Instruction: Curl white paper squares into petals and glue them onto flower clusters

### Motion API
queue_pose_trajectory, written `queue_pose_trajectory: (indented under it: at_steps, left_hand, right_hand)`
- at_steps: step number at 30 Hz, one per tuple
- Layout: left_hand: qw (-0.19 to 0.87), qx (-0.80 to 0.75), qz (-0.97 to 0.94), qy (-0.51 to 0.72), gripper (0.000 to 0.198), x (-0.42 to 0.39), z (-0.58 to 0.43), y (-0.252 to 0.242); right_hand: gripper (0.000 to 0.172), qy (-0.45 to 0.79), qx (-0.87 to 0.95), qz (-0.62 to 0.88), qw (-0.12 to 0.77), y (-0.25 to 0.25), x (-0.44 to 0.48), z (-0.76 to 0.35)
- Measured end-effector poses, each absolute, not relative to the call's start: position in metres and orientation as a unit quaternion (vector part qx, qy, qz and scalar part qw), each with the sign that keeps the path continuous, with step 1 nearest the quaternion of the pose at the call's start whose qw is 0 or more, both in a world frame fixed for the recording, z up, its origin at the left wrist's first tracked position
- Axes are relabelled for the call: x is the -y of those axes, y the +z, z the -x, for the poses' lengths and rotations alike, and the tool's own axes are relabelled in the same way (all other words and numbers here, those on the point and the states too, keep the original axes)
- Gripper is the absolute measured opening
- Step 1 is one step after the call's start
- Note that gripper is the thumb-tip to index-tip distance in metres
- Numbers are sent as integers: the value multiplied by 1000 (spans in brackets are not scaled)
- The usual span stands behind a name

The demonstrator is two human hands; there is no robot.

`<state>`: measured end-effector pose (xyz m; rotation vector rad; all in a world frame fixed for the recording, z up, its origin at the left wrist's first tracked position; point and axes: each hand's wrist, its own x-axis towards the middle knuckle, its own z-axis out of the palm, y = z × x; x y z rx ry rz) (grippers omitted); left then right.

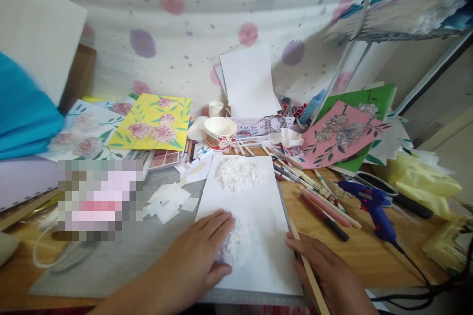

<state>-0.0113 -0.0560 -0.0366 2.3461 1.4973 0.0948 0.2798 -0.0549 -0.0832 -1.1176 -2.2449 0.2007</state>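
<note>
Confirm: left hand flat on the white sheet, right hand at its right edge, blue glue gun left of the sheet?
Not quite. The head view shows the blue glue gun lying right of the white sheet, not left. The left hand is flat on the sheet and the right hand at its right edge.

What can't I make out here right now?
All head view.
The lower paper cluster on the white sheet: partly under the left hand.
The right hand: cut by the bottom edge; its hold on the wooden stick unclear.
The pixelated patch left of the sheet masks something.
The shelf contents, top right: blurred.
</note>
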Motion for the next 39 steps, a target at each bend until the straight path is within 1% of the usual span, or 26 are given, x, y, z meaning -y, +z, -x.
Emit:
queue_pose_trajectory:
  at_steps: [4, 6, 9, 13, 15, 19, 23, 26, 29, 33, 36, 39]
  left_hand:
    - [190, -505, -840, 46, 71, 52, 17, -28]
    - [189, -489, -850, 52, 67, 47, 22, -21]
    - [182, -460, -868, 45, 50, 37, 25, -8]
    - [172, -429, -886, 26, 19, 17, 18, 4]
    - [163, -415, -895, 8, 13, 6, 12, 5]
    - [168, -394, -904, 8, 17, -9, 7, -1]
    - [207, -378, -901, 45, 17, -16, 11, -11]
    - [221, -384, -892, 88, 19, -19, 17, -18]
    - [213, -395, -886, 118, 22, -20, 22, -23]
    - [192, -393, -890, 132, 22, -19, 24, -26]
    - [186, -397, -891, 122, 18, -17, 23, -27]
    - [184, -399, -892, 109, 14, -17, 24, -26]
  right_hand:
    - [30, 75, 855, 422, 292, -74, 51, -283]
    - [32, 92, 860, 413, 286, -64, 48, -283]
    - [34, 127, 872, 377, 285, -46, 40, -282]
    - [32, 155, 877, 344, 296, -26, 29, -274]
    - [32, 146, 880, 334, 306, -19, 24, -269]
    - [31, 136, 887, 321, 302, -10, 18, -258]
    - [35, 154, 880, 344, 289, -13, 8, -253]
    - [39, 147, 892, 352, 242, -28, -6, -250]
    - [38, 112, 916, 343, 174, -46, -18, -246]
    - [47, 73, 941, 315, 99, -51, -28, -236]
    - [46, 70, 944, 312, 88, -47, -30, -226]
    - [45, 98, 940, 313, 89, -42, -29, -217]
